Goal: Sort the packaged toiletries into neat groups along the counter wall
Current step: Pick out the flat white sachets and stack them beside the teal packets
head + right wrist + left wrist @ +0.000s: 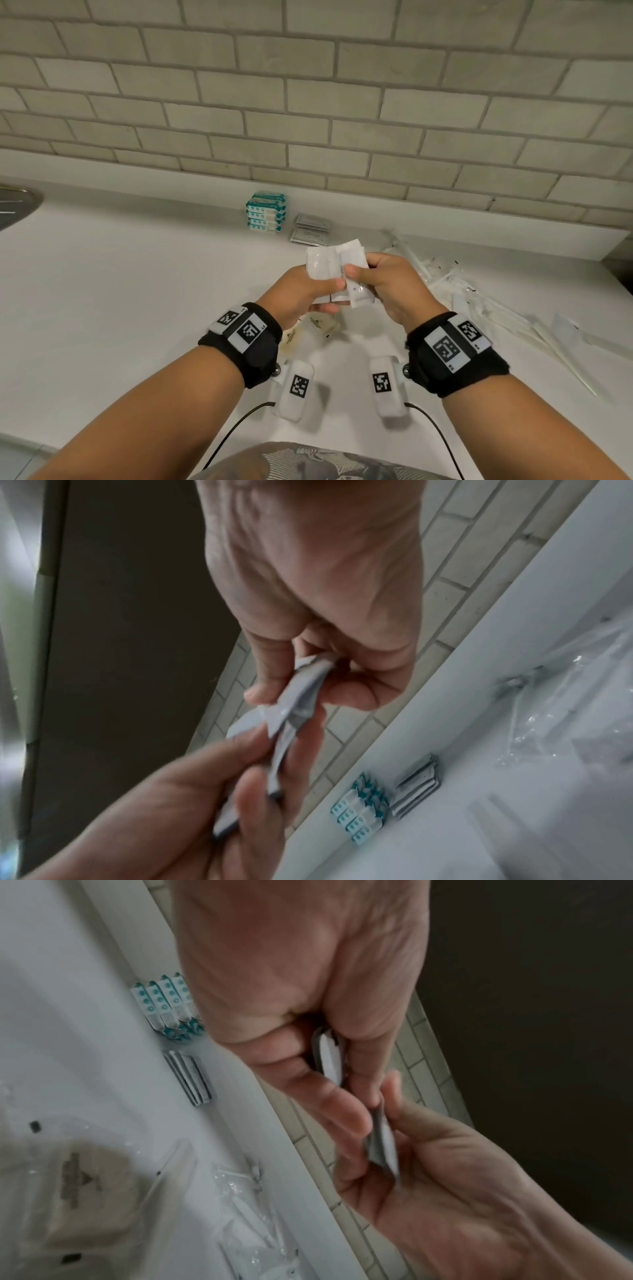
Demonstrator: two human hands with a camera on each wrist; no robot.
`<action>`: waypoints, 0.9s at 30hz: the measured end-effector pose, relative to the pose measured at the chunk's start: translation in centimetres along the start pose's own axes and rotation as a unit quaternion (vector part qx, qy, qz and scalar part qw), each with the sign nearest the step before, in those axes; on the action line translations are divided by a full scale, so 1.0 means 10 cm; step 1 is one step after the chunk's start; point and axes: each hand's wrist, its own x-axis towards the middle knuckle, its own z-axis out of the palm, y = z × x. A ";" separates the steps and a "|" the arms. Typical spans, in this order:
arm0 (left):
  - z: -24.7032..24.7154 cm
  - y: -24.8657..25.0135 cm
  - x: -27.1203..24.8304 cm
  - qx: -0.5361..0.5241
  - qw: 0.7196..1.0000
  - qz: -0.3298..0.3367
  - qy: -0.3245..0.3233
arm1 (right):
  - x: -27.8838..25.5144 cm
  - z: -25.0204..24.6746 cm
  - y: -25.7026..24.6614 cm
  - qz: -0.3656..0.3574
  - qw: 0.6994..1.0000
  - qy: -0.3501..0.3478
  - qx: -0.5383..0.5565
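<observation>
Above the middle of the counter, both hands hold a small bunch of white sachets (pixel 320 262). My left hand (pixel 323 280) pinches the bunch between thumb and fingers, with the sachets (pixel 330 1058) edge-on in the left wrist view. My right hand (pixel 362 271) pinches the overlapping right-hand sachets (pixel 301 696). Against the wall stands a stack of teal-and-white packs (pixel 266 212), and beside it on the right lies a small pile of grey sachets (pixel 311 229).
Tan packets (pixel 318 325) in clear wrap lie on the white counter (pixel 137 291) under my left wrist. Several long clear-wrapped items (pixel 462 291) are scattered to the right. A sink rim (pixel 17 205) shows at the far left. A tiled wall (pixel 308 102) backs the counter.
</observation>
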 end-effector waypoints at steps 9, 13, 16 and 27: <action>-0.13 0.01 -0.04 -0.080 0.995 -0.052 -0.030 | 0.12 -0.17 0.11 0.016 0.993 0.111 -0.037; -0.09 0.01 -0.06 -0.028 0.999 -0.034 -0.024 | 0.03 -0.11 -0.03 0.008 1.000 -0.021 -0.014; -0.01 0.00 -0.02 0.016 1.000 0.000 0.001 | 0.06 0.02 -0.07 -0.024 0.993 0.044 -0.111; -0.01 0.01 -0.01 -0.097 0.994 0.008 -0.043 | 0.04 0.18 -0.03 -0.053 0.987 0.052 -0.142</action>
